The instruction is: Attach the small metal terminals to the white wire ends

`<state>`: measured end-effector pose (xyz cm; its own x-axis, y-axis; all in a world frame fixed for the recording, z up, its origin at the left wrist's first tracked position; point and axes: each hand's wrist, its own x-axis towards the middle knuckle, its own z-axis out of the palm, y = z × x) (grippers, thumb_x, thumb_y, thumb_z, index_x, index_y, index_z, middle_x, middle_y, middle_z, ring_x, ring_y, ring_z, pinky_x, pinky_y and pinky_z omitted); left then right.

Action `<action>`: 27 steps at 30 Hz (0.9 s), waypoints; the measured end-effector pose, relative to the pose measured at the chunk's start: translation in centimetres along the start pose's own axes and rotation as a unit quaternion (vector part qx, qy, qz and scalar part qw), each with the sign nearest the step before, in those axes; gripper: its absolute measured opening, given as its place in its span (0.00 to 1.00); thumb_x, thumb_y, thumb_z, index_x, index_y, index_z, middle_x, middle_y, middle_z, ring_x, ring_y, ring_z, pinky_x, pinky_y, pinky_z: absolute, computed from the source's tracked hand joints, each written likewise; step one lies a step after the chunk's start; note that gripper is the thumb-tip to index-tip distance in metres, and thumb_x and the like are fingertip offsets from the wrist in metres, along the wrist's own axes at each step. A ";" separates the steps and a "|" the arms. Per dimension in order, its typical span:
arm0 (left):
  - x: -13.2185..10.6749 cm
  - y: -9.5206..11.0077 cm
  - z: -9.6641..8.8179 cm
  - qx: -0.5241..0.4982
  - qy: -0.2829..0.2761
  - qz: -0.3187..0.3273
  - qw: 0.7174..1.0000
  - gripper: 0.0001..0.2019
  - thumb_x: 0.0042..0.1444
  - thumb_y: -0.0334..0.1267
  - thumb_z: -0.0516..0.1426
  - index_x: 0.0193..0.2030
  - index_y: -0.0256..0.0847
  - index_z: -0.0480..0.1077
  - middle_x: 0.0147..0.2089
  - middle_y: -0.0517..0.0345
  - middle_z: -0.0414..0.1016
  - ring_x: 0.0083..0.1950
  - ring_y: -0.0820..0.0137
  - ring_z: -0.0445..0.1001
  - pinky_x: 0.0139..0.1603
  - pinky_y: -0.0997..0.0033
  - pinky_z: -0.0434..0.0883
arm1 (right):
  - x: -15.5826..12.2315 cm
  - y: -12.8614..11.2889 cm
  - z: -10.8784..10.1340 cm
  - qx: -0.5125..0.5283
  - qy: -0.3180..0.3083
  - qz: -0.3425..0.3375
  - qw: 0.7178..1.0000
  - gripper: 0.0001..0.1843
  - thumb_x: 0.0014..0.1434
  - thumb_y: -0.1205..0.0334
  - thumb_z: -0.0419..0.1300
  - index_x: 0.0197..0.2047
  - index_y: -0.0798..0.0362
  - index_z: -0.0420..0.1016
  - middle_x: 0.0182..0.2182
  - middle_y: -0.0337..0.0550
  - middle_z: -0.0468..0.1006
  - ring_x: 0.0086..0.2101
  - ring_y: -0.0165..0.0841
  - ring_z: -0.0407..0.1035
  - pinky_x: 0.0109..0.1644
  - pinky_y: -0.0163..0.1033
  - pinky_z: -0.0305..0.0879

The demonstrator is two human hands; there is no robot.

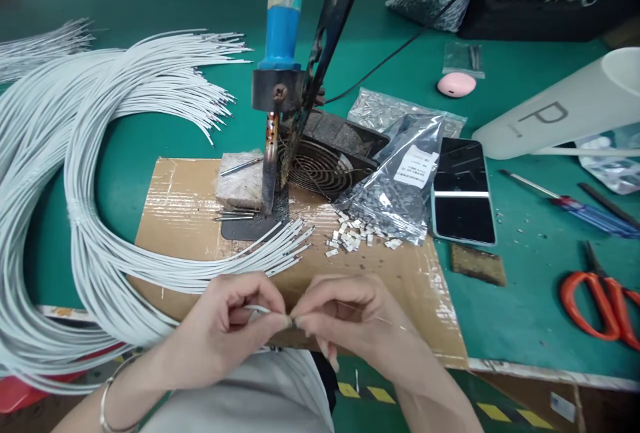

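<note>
My left hand [235,326] is closed in a pinch on the end of a white wire [257,309] at the near edge of the cardboard sheet [185,209]. My right hand [345,319] is pinched too, fingertips meeting the left ones; what it holds is too small to name. Just beyond the hands lie several white wire ends [280,246] from the big looped bundle [75,173]. A small heap of grey metal pieces [350,236] spills from a clear bag [395,189]. A blue-handled soldering iron [280,53] stands in its holder, tip down.
A fan [320,166] sits behind the iron. A phone [463,189], a brown pad [477,263], a blue-handled screwdriver [575,209] and orange scissors [600,303] lie to the right. A white tube [565,109] and a pink object [456,84] lie further back.
</note>
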<state>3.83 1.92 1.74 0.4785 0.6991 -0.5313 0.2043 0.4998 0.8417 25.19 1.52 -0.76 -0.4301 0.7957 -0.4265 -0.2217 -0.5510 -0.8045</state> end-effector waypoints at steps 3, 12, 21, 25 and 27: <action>0.3 0.1 0.7 0.015 0.101 0.049 0.994 0.12 0.66 0.45 0.59 0.35 0.40 0.69 0.28 0.63 0.64 0.27 0.74 0.54 0.24 0.74 0.52 | 0.1 1.0 0.3 0.042 0.067 -0.012 0.997 0.08 0.55 0.54 0.74 0.36 0.49 0.90 0.22 0.37 0.76 0.16 0.22 0.65 0.19 0.26 0.67; 0.1 -1.1 1.2 0.131 0.188 0.135 0.964 0.06 0.67 0.35 0.59 0.37 0.42 0.73 0.29 0.61 0.71 0.26 0.75 0.64 0.22 0.77 0.57 | -0.3 1.4 2.2 0.039 0.117 -0.079 0.989 0.04 0.57 0.58 0.73 0.36 0.46 0.90 0.23 0.37 0.76 0.17 0.22 0.67 0.19 0.25 0.69; -0.1 -1.5 1.2 0.245 0.203 0.204 0.926 0.05 0.67 0.31 0.59 0.38 0.43 0.72 0.28 0.64 0.71 0.22 0.76 0.55 0.22 0.73 0.55 | -0.1 1.6 2.4 0.052 0.128 -0.096 0.986 0.03 0.59 0.60 0.72 0.34 0.47 0.89 0.23 0.36 0.76 0.17 0.22 0.69 0.19 0.24 0.70; 0.0 -1.4 1.1 0.243 0.194 0.205 0.928 0.06 0.68 0.32 0.59 0.38 0.43 0.72 0.28 0.64 0.71 0.23 0.76 0.55 0.22 0.73 0.54 | 0.1 1.5 2.5 0.075 0.121 -0.079 0.987 0.02 0.58 0.61 0.73 0.34 0.46 0.89 0.22 0.35 0.76 0.17 0.21 0.68 0.20 0.23 0.71; 0.0 -1.4 1.1 0.245 0.192 0.207 0.927 0.06 0.68 0.32 0.59 0.38 0.43 0.72 0.28 0.64 0.71 0.23 0.76 0.56 0.23 0.73 0.55 | 0.0 1.2 2.7 0.076 0.126 -0.074 0.986 0.02 0.57 0.60 0.73 0.33 0.46 0.89 0.22 0.35 0.75 0.17 0.21 0.68 0.20 0.23 0.70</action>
<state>4.47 0.70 0.69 0.2821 0.9570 -0.0683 0.4800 -0.0791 0.8737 22.54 0.18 -0.65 -0.1558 0.8966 -0.4145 -0.4023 -0.4408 -0.8024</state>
